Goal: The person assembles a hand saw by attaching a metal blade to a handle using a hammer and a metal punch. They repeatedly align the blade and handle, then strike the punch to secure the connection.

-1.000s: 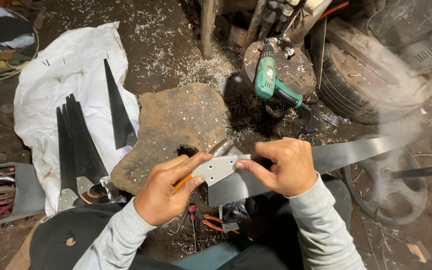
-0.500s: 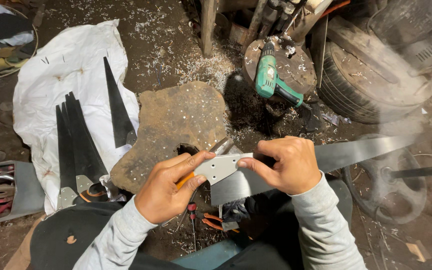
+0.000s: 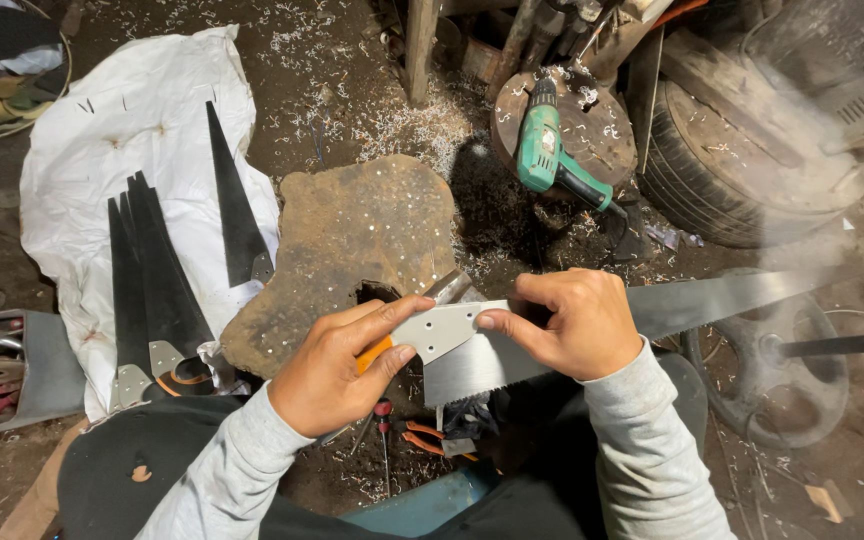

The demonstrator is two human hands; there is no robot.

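The left hand (image 3: 337, 375) curls closed around an orange-handled tool (image 3: 374, 353), thumb on a saw blade (image 3: 572, 330). The right hand (image 3: 577, 325) pinches that blade, held level above a flat brown stone (image 3: 352, 240). A green drill (image 3: 547, 155) lies beyond.

Both arms in grey sleeves reach in from the near edge, forearms angled toward each other. The left hand (image 3: 337, 368) is curled in a grip, thumb and forefinger extended rightward. The right hand (image 3: 577, 322) is curled too, knuckles up, fingertips pointing left.
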